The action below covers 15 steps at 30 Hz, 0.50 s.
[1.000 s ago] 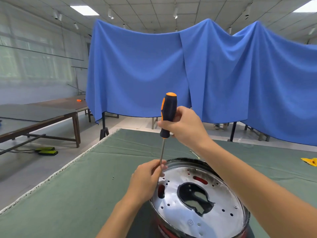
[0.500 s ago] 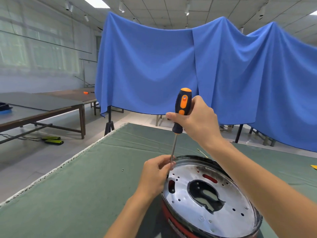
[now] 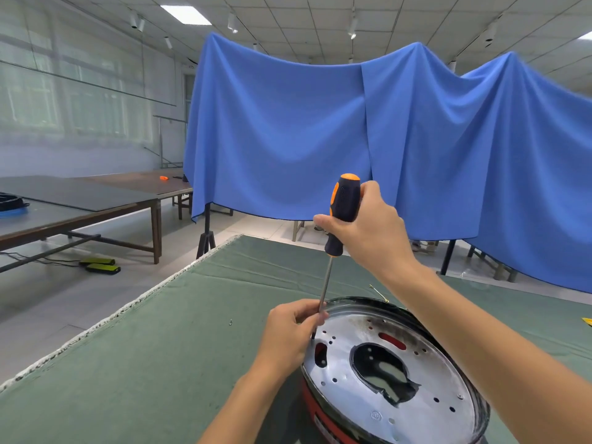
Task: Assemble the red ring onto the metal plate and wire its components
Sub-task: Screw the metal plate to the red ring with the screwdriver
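Head view: one round metal plate [image 3: 426,373] sits on one red ring [image 3: 312,403], near edge of green table [image 3: 160,363]. Right hand [image 3: 368,232] fingers wrapped round handle of one screwdriver [image 3: 342,213]; left hand [image 3: 290,334] pinches its shaft low, tip at plate hole. Plate looks stiff, shiny, likely slippery, edges thin; best held by rim. One loose screw [image 3: 230,322] on cloth.
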### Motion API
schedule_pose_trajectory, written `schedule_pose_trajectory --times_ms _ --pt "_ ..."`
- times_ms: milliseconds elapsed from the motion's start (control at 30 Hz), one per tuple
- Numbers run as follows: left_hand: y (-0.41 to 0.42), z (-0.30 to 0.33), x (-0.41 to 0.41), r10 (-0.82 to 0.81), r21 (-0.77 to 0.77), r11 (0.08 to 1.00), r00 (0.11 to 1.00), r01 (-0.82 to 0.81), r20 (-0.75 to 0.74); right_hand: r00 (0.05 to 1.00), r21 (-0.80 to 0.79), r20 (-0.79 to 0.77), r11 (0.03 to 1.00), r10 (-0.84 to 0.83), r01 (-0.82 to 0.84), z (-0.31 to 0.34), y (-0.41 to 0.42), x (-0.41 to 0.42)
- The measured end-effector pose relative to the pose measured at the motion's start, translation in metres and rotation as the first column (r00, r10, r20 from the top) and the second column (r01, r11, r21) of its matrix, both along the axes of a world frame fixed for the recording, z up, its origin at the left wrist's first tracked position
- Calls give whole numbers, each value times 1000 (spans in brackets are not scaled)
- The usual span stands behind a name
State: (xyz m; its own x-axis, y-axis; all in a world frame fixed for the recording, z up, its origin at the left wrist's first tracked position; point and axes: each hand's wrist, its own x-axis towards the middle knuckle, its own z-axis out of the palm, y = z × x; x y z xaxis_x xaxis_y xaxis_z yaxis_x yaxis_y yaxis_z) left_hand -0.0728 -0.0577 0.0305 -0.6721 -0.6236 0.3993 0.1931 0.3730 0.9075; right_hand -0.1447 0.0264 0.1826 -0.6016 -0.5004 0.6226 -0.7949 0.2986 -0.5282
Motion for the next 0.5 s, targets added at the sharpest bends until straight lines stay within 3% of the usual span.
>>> schedule_pose_trajectory --times_ms 133,200,400,500 --pt "0 0 0 13 -15 1000 1000 -13 9 960 -44 111 967 256 -252 6 2 2" --pt "1 1 1 14 -19 1000 1000 -14 13 959 -32 42 959 282 -281 9 4 1" --pt "2 2 3 30 -52 998 999 -28 29 987 65 -160 997 -20 30 14 -3 3" --pt "3 2 4 34 -49 998 999 -32 39 977 178 -212 983 -7 46 23 -5 7"
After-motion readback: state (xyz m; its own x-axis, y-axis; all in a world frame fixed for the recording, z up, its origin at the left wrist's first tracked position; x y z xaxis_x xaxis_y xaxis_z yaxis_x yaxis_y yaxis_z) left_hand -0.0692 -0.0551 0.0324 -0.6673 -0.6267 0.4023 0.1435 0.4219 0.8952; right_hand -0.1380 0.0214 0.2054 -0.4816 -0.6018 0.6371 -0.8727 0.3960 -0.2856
